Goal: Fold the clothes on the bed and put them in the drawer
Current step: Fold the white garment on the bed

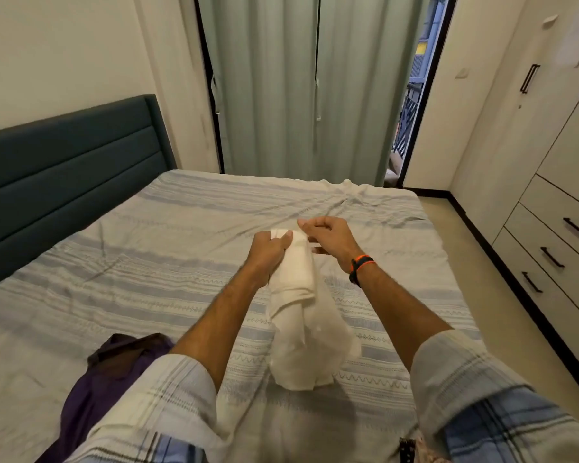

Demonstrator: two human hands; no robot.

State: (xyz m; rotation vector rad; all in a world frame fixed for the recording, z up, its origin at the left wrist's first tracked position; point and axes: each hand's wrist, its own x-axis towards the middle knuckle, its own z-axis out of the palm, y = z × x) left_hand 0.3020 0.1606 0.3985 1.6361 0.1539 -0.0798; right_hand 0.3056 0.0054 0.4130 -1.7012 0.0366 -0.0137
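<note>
- While seen from the head camera, a person stands at a bed with a blue-and-white striped sheet, both forearms stretched out over it.
- Left hand has its fingers curled around the top edge of a cream-white cloth garment, gripping it.
- Right hand pinches the same top edge just beside the left, fingers bent.
- Cream garment hangs bunched from both hands, its lower end resting on the sheet.
- A crumpled dark purple garment lies unfolded at the near left of the bed.
- White drawers with black handles stand shut along the right wall.
- Risk, as a judgement: bunched cloth may fold crooked, or slip if one grip loosens.
</note>
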